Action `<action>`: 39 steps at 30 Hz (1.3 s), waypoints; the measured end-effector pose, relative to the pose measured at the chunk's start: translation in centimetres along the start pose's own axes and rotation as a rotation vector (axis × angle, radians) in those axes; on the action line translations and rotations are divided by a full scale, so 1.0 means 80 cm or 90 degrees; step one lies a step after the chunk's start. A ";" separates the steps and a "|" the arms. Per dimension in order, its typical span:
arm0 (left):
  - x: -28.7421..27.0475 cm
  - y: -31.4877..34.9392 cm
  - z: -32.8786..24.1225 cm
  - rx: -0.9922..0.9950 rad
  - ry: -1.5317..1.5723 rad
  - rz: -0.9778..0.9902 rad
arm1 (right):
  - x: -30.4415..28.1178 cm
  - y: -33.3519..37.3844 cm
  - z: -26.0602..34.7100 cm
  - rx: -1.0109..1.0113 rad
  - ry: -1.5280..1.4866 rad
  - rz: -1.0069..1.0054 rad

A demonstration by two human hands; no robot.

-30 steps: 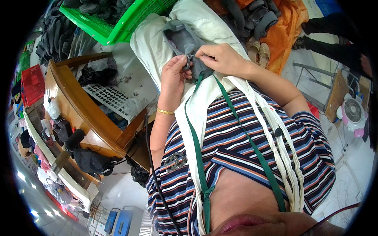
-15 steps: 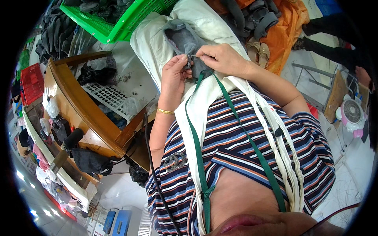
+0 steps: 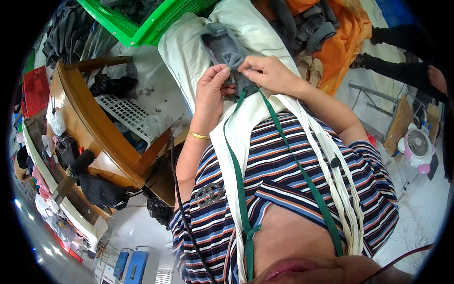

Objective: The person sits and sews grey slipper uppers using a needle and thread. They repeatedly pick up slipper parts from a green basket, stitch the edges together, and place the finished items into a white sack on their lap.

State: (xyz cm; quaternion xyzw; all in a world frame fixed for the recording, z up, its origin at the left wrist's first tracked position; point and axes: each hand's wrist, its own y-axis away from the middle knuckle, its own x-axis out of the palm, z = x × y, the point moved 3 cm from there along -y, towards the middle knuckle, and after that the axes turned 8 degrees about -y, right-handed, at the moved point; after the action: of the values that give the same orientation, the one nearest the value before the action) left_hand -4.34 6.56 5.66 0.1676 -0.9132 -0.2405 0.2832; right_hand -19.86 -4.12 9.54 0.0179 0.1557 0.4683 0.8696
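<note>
- Cloth shoe [image 3: 228,49], soft and grey with a bow [image 3: 233,60], lay mid-lap on white cloth [image 3: 182,53], its hole facing the far edge.
- The bare left hand [image 3: 213,87] pinched grey cloth by the bow.
- The bare right hand [image 3: 269,72] pinched too; I couldn't tell on what.
- A bright green plastic basket [image 3: 135,39] stood by the lap's far left corner.

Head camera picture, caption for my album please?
Left hand and right hand busy at a grey bow over white cloth.
</note>
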 end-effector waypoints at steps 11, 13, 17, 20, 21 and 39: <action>0.005 0.004 -0.002 0.009 -0.055 -0.017 | 0.010 -0.003 -0.019 0.158 -0.210 0.051; 0.006 0.005 -0.004 0.008 -0.076 -0.021 | 0.011 -0.002 -0.014 0.175 -0.212 0.044; 0.008 0.008 -0.008 0.021 -0.116 -0.026 | 0.011 -0.004 -0.014 0.185 -0.221 0.052; 0.011 0.010 -0.009 0.020 -0.133 -0.024 | 0.011 -0.004 -0.012 0.204 -0.247 0.038; 0.012 0.010 -0.009 0.018 -0.139 -0.024 | 0.011 -0.003 -0.011 0.214 -0.255 0.029; 0.011 0.014 -0.006 0.050 -0.089 0.011 | -0.001 -0.002 -0.023 0.006 -0.152 0.112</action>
State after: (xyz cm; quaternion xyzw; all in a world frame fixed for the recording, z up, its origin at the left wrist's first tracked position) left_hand -4.96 6.90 6.99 0.1535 -0.9410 -0.2129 0.2138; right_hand -20.26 -4.51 7.80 0.0909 0.0513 0.5368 0.8372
